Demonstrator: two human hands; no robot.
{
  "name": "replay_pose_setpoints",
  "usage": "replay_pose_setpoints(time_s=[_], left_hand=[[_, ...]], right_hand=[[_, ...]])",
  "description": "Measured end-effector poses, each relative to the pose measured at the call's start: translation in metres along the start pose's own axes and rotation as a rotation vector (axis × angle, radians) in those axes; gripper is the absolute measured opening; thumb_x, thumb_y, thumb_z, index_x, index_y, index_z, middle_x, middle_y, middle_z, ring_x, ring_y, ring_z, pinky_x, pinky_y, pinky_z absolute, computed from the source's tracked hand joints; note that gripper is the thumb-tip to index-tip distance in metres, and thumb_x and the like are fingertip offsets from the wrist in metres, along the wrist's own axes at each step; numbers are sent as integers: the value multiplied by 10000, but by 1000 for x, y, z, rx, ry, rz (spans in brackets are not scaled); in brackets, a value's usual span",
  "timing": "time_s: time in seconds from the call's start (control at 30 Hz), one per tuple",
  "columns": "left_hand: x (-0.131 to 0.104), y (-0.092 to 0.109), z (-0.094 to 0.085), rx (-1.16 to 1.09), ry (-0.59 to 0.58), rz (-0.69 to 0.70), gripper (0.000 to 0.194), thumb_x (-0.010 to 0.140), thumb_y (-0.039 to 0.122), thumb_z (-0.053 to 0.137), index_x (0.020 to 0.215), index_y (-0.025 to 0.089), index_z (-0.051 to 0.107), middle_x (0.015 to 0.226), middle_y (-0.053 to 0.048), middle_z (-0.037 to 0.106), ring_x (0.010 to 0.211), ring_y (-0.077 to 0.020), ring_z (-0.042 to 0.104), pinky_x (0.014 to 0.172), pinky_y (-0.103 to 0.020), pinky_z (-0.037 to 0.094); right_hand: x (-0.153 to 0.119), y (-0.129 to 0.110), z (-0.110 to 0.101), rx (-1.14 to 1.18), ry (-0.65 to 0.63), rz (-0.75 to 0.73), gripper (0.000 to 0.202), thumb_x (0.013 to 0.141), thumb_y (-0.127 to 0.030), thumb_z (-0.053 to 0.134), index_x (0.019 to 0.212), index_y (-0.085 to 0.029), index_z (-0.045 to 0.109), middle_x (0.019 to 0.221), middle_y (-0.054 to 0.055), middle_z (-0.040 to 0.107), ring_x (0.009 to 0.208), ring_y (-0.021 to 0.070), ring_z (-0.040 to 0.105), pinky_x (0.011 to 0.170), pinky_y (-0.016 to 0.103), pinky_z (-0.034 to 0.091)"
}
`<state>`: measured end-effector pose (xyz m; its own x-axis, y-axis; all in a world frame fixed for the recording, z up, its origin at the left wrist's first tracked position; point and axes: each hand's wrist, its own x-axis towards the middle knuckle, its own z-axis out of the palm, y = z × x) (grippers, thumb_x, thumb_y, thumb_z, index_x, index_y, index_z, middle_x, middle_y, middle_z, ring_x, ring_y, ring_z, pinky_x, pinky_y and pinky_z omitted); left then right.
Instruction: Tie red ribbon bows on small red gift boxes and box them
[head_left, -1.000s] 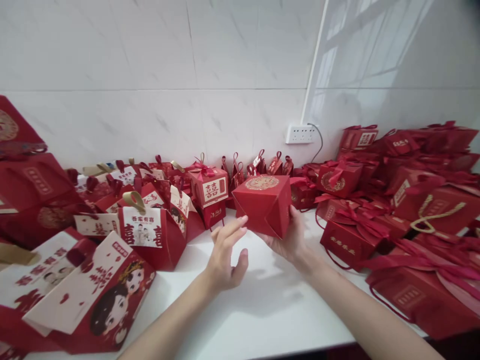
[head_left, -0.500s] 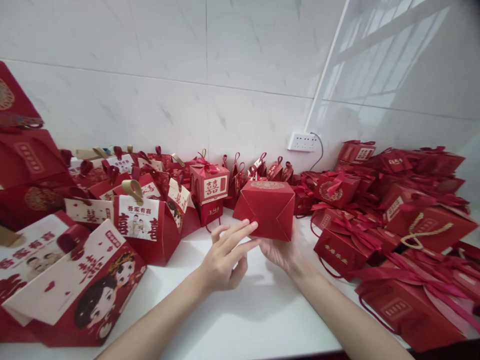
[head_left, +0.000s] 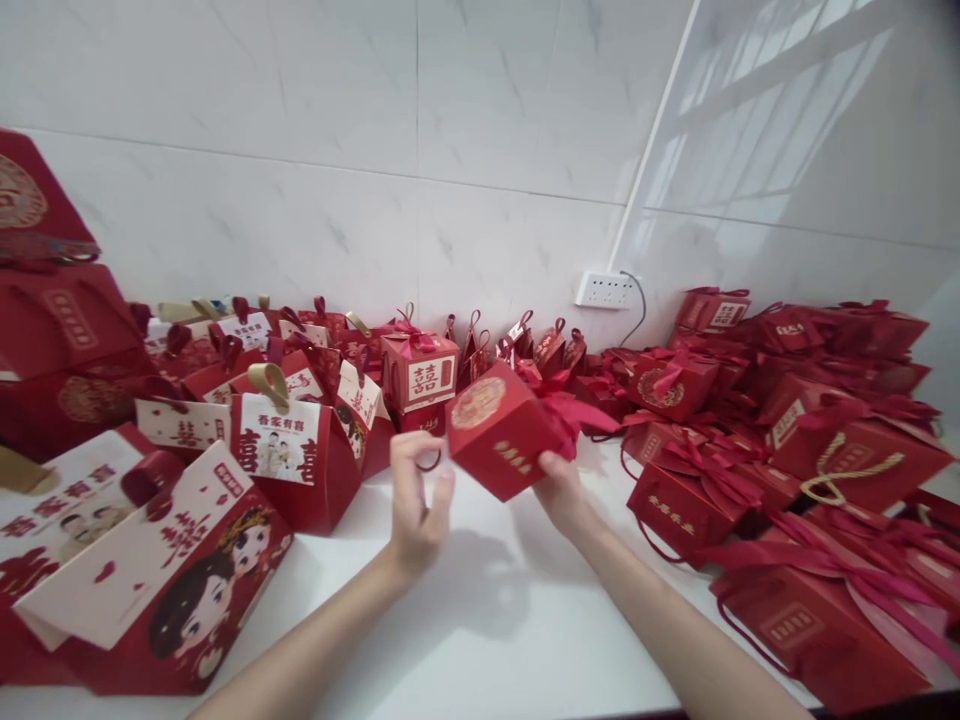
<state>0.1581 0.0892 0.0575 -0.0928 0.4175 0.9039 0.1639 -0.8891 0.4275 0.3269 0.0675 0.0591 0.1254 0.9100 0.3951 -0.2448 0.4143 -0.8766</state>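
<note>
A red gift box point(head_left: 501, 430) with a gold round emblem, gold lettering and a pink ribbon bow is held tilted above the white table. My right hand point(head_left: 561, 492) grips its lower right side, near the ribbon. Just left of the box, my left hand point(head_left: 420, 500) is apart from it, fingers bent and spread with nothing between them. Behind them stands a red box with a white double-happiness label point(head_left: 431, 378), stacked on a smaller red box.
Red and white gift bags point(head_left: 285, 450) crowd the left of the white table point(head_left: 480, 650). Ribboned red boxes point(head_left: 675, 500) are piled at the right. A white power strip point(head_left: 604, 290) with a dark cable is on the tiled wall point(head_left: 300, 180).
The held box has turned from its plain folded face to show its emblem, lettering and ribbon, shifting slightly left. My left hand has come away from it and moved left.
</note>
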Motion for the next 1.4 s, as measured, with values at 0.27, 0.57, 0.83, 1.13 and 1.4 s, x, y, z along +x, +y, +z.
replay_pose_setpoints(time_s=[0.27,0.57,0.83,1.13,1.4], left_hand=[[3,-6,-1,-165,18,-50,422,834,551,449,1018,181,535,924,-56,510,848,-182,510,735,-301,445],[6,6,0,140,-29,84,51,833,159,596,851,196,564,857,-14,496,811,-132,516,690,-264,454],[-1,9,-1,187,-148,339,14,834,193,617,837,208,616,844,-18,472,806,-145,486,691,-303,421],[0,10,-1,198,-127,353,34,844,235,603,822,210,611,856,-25,456,833,-160,475,713,-316,420],[0,11,-1,181,-132,366,37,818,178,626,824,207,603,857,-22,438,835,-160,459,691,-303,414]], right_hand=[[-9,13,5,-773,-82,-545,971,614,-287,746,1410,-264,189,1336,140,375,1263,347,376,1019,556,360],[-6,13,-1,-787,-106,-564,1017,630,-310,752,1436,-292,132,1323,136,335,1240,390,379,979,564,416],[-5,12,-3,-818,-104,-612,1031,631,-327,751,1438,-305,110,1329,132,313,1254,367,343,957,582,428],[-5,10,-3,-826,-121,-652,1032,647,-362,736,1440,-346,76,1336,117,299,1255,381,318,956,591,434],[-6,8,-3,-819,-123,-666,1012,659,-316,722,1442,-346,81,1341,114,301,1261,356,325,945,574,442]])
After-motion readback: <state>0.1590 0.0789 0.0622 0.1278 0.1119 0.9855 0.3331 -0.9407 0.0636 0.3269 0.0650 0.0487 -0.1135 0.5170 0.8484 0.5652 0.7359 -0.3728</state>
